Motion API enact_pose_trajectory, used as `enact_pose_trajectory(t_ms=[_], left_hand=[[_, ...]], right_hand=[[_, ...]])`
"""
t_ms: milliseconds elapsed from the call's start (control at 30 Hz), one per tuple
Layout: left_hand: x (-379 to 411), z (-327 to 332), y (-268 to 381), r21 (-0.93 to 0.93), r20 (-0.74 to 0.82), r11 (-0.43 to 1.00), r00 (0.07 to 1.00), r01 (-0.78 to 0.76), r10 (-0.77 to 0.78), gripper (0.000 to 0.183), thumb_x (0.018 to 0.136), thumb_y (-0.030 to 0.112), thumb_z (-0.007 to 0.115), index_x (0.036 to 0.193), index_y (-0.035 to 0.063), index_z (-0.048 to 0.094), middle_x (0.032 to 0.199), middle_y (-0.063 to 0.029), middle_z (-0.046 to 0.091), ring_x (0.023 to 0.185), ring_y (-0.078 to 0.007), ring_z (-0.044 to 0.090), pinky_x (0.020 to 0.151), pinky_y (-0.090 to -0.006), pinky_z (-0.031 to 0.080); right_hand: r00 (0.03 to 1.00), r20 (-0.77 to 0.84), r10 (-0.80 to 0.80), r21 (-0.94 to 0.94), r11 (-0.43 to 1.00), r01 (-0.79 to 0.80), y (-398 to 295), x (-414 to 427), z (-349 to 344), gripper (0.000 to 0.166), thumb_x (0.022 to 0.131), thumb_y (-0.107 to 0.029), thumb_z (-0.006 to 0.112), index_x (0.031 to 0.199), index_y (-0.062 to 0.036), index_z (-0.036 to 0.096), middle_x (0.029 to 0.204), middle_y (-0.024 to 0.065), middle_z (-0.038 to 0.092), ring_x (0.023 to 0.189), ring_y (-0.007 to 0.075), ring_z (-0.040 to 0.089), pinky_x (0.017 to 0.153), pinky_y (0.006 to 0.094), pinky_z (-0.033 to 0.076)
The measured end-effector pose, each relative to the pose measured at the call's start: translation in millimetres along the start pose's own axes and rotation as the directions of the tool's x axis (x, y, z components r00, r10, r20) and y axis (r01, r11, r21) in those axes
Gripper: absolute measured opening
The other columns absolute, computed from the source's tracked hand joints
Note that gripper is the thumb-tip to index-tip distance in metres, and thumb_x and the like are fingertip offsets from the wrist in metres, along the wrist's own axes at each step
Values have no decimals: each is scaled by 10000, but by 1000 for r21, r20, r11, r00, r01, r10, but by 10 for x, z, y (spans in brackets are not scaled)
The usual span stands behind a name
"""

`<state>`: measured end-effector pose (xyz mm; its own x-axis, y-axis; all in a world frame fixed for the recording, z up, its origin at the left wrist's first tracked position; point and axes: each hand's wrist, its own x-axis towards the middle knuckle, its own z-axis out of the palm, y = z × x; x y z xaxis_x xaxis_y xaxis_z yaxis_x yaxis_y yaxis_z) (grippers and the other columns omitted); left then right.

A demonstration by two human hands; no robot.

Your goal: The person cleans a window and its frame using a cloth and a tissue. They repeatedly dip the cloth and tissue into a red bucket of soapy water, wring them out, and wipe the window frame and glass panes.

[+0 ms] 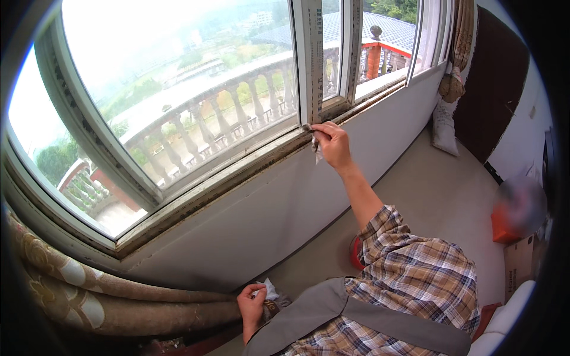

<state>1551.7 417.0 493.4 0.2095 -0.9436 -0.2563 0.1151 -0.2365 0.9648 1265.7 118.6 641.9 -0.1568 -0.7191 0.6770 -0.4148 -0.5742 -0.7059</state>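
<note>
My right hand (334,144) is stretched out to the window and pinches a crumpled, soiled tissue (316,149). Its fingertips press against the frame's lower track (249,167), at the foot of a white upright (307,66) that bears printed writing. Dark dirt stains the track and the sash edges. Low down near my body, my left hand (252,305) has its fingers closed on a white tissue (268,290). The patterned brown curtain (169,307), gathered to the side, runs up to that hand. The sliding window pane (200,89) fills the upper left.
A white wall (267,222) drops from the track to the beige floor (427,196). Part of a red bucket (356,252) shows beside me. Another curtain (461,40) hangs tied by the dark door (494,80). At right are an orange container (505,224) and a cardboard box (518,267).
</note>
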Motion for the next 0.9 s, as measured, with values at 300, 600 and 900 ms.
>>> enact_pose_trajectory(t_ms=[300, 600, 900], left_hand=[[-98, 61, 11, -12, -18, 1000, 1000, 11, -11, 106, 755, 50, 646, 851, 4, 639, 734, 18, 597, 603, -23, 487, 556, -176, 391], [46, 132, -63, 34, 148, 999, 989, 3, -8, 112, 760, 30, 634, 865, -6, 632, 774, -5, 610, 669, -47, 519, 615, -195, 414], [402, 178, -361, 232, 322, 968, 932, 96, -169, 86, 785, 24, 624, 870, 9, 625, 730, 36, 574, 599, -13, 455, 541, -163, 355]], right_hand=[[988, -124, -94, -129, 989, 78, -286, -218, 578, 98, 774, 17, 533, 855, 0, 586, 827, 140, 577, 813, 309, 558, 709, 371, 455], [696, 653, 300, 571, 408, -712, -625, -1006, 573, 199, 842, -82, 600, 1018, 10, 613, 817, 34, 626, 682, 75, 553, 620, 218, 453], [543, 552, 632, 567, 192, -801, 640, -2208, -699, 325, 833, -72, 601, 1136, 27, 537, 951, 46, 617, 828, 116, 579, 743, 263, 472]])
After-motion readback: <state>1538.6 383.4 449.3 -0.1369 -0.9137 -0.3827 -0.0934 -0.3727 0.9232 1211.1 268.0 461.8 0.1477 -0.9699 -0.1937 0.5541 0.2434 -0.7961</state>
